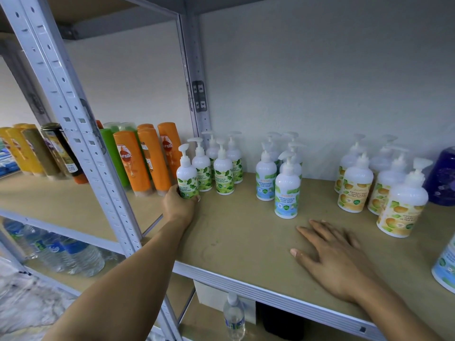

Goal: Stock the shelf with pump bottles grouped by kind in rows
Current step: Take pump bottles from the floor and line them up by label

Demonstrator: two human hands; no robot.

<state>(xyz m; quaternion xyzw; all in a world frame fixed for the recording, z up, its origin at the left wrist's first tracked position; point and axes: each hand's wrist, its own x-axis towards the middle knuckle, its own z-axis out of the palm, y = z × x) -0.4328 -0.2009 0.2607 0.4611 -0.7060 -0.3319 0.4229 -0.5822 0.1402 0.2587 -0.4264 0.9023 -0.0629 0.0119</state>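
Seating green-leaf pump bottle upright at front of green row, center-left of frame, w/ left hand curled round its base; right hand flat on shelf board lower right, fingers straight, holding nothing; next prob.: square w/ neighbours, let go, fetch another.

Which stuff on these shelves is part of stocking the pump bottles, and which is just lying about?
Job: green-leaf pump bottles; cool mint pump bottles; orange-label pump bottles; left hand, gripping the front green-leaf bottle.
Lying about: shampoo bottles; water bottles; purple container.
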